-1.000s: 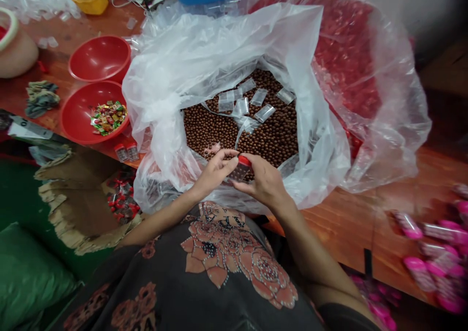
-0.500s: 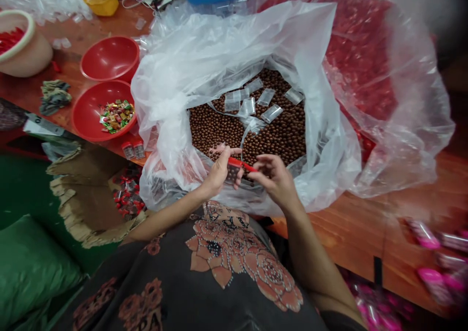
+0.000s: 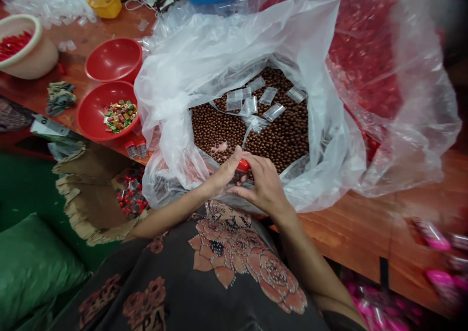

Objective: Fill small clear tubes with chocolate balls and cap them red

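Near the front rim of a big clear plastic bag [image 3: 164, 77], my left hand [image 3: 224, 175] is wrapped round a small clear container with a red cap [image 3: 243, 165]. My right hand [image 3: 265, 182] closes on the same container from the right, its fingers over the red cap. Both hands hide most of the container's body. Inside the bag lie many small brown balls [image 3: 285, 141], and on them rest several empty clear containers [image 3: 273, 112].
Left of the bag are two red bowls [image 3: 113, 60], one holding wrapped candies [image 3: 120, 116], and a white tub [image 3: 44, 53]. A cardboard box [image 3: 91, 189] sits low at left. Another bag with red pieces [image 3: 369, 53] is at right, pink-capped containers [image 3: 431, 233] beyond.
My right hand has moved left against my left hand and now covers the container. The red cap, earlier tilted open to the right, now sits on the container's top.
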### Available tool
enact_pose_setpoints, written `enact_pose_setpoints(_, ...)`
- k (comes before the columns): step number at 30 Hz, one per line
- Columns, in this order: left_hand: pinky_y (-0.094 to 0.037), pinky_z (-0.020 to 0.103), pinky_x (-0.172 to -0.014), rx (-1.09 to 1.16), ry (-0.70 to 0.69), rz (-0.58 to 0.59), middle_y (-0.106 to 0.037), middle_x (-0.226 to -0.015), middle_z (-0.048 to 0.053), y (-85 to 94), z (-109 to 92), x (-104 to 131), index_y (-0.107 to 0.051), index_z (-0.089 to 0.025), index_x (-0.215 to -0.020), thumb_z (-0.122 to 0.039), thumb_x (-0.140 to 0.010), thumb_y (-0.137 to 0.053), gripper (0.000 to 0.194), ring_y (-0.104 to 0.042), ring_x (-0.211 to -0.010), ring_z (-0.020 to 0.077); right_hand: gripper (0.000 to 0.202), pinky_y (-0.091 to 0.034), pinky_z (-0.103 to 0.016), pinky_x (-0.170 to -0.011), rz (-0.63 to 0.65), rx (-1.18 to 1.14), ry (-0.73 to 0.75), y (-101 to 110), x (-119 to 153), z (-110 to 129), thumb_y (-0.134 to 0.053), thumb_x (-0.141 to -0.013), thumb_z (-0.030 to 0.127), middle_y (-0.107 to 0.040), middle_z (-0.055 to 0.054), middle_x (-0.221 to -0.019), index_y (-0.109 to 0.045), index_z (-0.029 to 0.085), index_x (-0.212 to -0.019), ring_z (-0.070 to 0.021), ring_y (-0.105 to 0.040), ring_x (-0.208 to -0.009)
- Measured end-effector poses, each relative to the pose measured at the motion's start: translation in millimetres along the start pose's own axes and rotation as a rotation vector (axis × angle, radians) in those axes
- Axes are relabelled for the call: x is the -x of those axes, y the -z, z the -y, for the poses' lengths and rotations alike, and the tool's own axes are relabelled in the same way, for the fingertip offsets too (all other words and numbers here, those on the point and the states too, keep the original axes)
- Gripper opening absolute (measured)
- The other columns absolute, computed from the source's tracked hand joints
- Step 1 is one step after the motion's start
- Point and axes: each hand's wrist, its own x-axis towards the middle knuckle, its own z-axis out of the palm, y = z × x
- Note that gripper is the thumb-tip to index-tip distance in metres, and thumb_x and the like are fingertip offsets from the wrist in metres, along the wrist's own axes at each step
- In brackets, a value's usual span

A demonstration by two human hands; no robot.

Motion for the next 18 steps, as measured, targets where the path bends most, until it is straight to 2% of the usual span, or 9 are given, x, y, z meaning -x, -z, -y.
enact_pose_setpoints(3, -0.029, 0.020, -0.043, 0.063, 0.083, 0.023, -0.042, -0.051, -0.002, -0.7, -5, 3, -0.049, -0.017, -0.071, -0.059, -0.094, -0.034, 0.050, -0.037, -0.043, 0.0066, 0.076, -0.043, -0.044, -0.096, 0.003, 0.166, 0.079, 3, -2, -1, -0.058, -0.082, 0.065, -0.056, -0.017, -0.129, -0.040, 0.015, -0.137, -0.0290, -0.052, -0.115)
enact_pose_setpoints(6, -0.031, 0.020, -0.043, 0.119, 0.142, 0.053, -0.041, -0.051, -0.003, 0.6, -11, 7, -0.042, -0.018, -0.066, -0.050, -0.094, -0.034, 0.043, -0.036, -0.042, 0.0062, 0.075, -0.043, -0.042, -0.093, -0.019, 0.176, 0.133, 4, -7, -2, -0.055, -0.083, 0.066, -0.059, -0.017, -0.123, -0.041, 0.013, -0.134, -0.0277, -0.054, -0.111)
enact_pose_setpoints(10, -0.030, 0.018, -0.041, 0.186, 0.126, 0.085, -0.040, -0.051, -0.005, 4.5, -13, 9, -0.044, -0.019, -0.075, -0.046, -0.091, -0.037, 0.032, -0.035, -0.041, 0.0064, 0.071, -0.044, -0.039, -0.091, -0.044, 0.112, 0.186, 2, -13, -3, -0.057, -0.083, 0.063, -0.060, -0.016, -0.121, -0.042, 0.013, -0.132, -0.0254, -0.055, -0.110)
enact_pose_setpoints(14, -0.028, 0.017, -0.040, 0.214, 0.127, 0.059, -0.037, -0.051, -0.008, 5.3, -5, 11, -0.047, -0.019, -0.092, -0.045, -0.089, -0.037, 0.027, -0.031, -0.039, 0.0066, 0.071, -0.045, -0.038, -0.085, -0.105, 0.128, 0.295, -6, -15, -2, -0.056, -0.081, 0.067, -0.063, -0.015, -0.111, -0.046, 0.014, -0.128, -0.0249, -0.058, -0.101)
enact_pose_setpoints(16, -0.027, 0.017, -0.040, 0.167, 0.067, 0.021, -0.038, -0.052, -0.008, 6.0, -2, 17, -0.046, -0.019, -0.105, -0.044, -0.090, -0.036, 0.031, -0.031, -0.039, 0.0071, 0.070, -0.046, -0.038, -0.084, -0.107, 0.114, 0.312, -9, -17, 2, -0.056, -0.082, 0.067, -0.063, -0.014, -0.107, -0.047, 0.014, -0.126, -0.0248, -0.058, -0.099)
enact_pose_setpoints(18, -0.030, 0.018, -0.042, 0.057, -0.060, -0.035, -0.042, -0.057, -0.007, 11.9, -3, 27, -0.044, -0.020, -0.113, -0.045, -0.092, -0.037, 0.034, -0.035, -0.043, 0.0077, 0.070, -0.047, -0.039, -0.087, -0.013, 0.078, 0.290, -10, -20, 3, -0.057, -0.083, 0.064, -0.063, -0.014, -0.112, -0.046, 0.014, -0.131, -0.0249, -0.058, -0.103)
